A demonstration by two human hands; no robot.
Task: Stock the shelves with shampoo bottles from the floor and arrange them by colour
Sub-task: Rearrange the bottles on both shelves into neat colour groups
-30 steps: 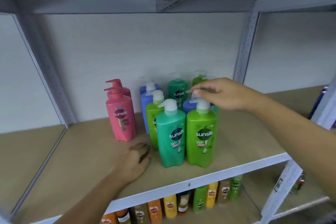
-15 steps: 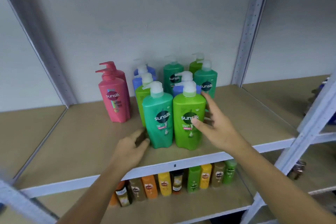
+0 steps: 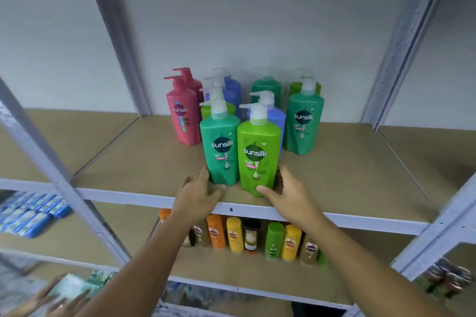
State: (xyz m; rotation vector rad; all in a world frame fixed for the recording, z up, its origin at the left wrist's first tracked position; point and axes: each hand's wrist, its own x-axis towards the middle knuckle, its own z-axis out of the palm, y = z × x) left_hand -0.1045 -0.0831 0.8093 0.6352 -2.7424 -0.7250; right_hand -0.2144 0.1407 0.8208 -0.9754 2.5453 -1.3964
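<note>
- Head view: lime-green Sunsilk bottle (image 3: pixel 257 152) upright at shelf (image 3: pixel 128 162) front, spout pointing left.
- My right hand (image 3: pixel 291 193), unclenched, touches its base.
- My left hand (image 3: pixel 198 193), unclenched, touches the neighbouring teal-green bottle (image 3: pixel 221 147).

Left hand (image 3: pixel 198 192), right hand (image 3: pixel 289 194) beside green bottles (image 3: pixel 257 136)

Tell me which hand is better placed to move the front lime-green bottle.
Right hand: its thumb and fingers flank the base of the lime-green bottle; the left hand rests by the front teal bottle.

Plain white back wall (image 3: pixel 257 33), grey perforated metal uprights (image 3: pixel 118 46), tan board shelves (image 3: pixel 360 175), soft even light
</note>
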